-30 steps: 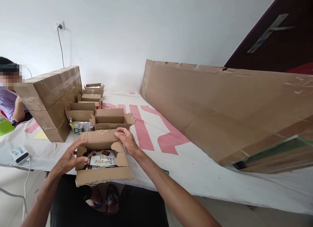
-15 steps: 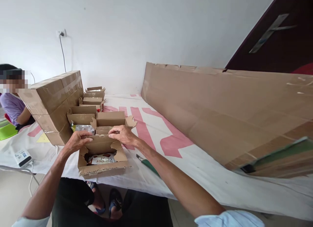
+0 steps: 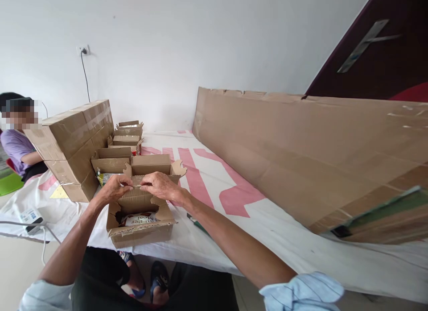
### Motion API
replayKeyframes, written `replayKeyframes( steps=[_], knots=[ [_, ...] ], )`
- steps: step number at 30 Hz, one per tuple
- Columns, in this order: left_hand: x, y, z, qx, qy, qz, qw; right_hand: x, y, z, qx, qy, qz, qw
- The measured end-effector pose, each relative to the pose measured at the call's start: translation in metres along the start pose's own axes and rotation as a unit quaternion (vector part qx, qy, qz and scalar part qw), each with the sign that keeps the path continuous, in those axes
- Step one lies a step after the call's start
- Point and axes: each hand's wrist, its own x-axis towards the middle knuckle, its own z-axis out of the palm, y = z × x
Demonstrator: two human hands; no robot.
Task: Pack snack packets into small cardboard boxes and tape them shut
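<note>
A small open cardboard box [image 3: 142, 228] stands at the near edge of the table, with a white printed packet [image 3: 138, 218] lying inside it. My left hand [image 3: 115, 188] and my right hand [image 3: 160, 186] both pinch the top edge of the box's far flap [image 3: 137, 196], fingers closed on the cardboard, almost touching each other. The side flaps stand up; the near flap hangs forward.
More small open boxes [image 3: 150, 164] line up behind it beside a stack of taped cartons [image 3: 75, 143]. A large flat cardboard sheet [image 3: 301, 155] leans along the right. A green-handled cutter [image 3: 197, 224] lies under my right forearm. Another person [image 3: 18, 141] sits far left. A white device [image 3: 30, 216] with cables lies left.
Both hands have moved from the box's sides up to the top edge of the far flap and closed together on it. The box has shifted slightly farther onto the table.
</note>
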Motion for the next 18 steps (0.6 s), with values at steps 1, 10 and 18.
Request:
replayKeyframes(
  steps=[1, 10, 18],
  knots=[
    [0.0, 0.0, 0.001, 0.008, 0.005, 0.0, 1.0, 0.001, 0.0, 0.001, -0.003, -0.002, 0.002, 1.0],
    [-0.016, -0.001, 0.015, 0.242, 0.046, 0.146, 0.958, 0.008, -0.004, -0.004, -0.031, -0.027, 0.003, 0.999],
    [-0.018, -0.001, 0.015, 0.17, 0.053, 0.138, 0.974, 0.015, -0.011, -0.004, -0.072, -0.065, 0.005, 0.995]
  ],
)
